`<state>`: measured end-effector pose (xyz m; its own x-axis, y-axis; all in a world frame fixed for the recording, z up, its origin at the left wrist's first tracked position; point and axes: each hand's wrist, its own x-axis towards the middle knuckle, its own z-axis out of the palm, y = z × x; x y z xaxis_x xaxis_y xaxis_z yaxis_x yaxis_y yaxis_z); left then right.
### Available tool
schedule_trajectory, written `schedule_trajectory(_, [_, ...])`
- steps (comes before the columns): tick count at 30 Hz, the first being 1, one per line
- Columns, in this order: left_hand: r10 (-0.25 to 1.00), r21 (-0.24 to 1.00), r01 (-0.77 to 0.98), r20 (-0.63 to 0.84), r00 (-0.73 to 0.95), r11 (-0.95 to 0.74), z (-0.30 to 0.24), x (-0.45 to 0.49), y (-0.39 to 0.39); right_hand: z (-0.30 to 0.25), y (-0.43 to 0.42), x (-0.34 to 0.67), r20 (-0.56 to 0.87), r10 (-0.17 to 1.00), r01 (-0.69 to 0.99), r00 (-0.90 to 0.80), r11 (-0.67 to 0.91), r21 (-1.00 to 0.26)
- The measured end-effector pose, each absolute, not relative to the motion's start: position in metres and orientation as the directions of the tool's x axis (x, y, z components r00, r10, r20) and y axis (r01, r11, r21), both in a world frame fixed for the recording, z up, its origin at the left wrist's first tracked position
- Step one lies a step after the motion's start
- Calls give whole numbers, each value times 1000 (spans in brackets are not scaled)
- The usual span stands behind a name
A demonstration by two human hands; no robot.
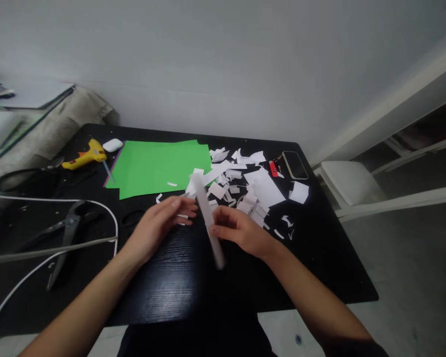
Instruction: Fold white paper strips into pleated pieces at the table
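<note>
Between thumb and fingers, my right hand (241, 230) pinches a long white paper strip (207, 215), which stands slanted above the black table and is slightly blurred. My left hand (161, 223) is to the left of the strip, fingers apart, holding nothing. Just beyond both hands lie many white paper scraps (217, 191), some flat and some folded or curled. Green paper sheets (156, 166) lie stacked behind my left hand, with a small white sliver on top.
A yellow glue gun (87, 154) and a white earbud case (113, 145) lie at the back left. Scissors (70, 233) and a white cable (113, 218) occupy the left side. A red lighter (273, 168) and a phone (295, 165) rest at the back right. A white stool (347, 183) stands beyond the table's right edge.
</note>
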<state>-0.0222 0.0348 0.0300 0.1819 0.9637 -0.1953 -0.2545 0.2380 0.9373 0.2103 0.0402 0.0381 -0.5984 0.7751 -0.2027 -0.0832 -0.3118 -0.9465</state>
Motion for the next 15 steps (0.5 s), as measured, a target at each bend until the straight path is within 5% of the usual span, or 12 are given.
schedule_trajectory(6, [896,971,-38,-203,394,237,22,-2,28,1,41,195,-227,755,-213,-615,-437,-874])
schedule_trajectory(15, [891,931,-158,-249,378,328,4,-2,24,-5,39,199,-202,755,-217,-624,-416,-883])
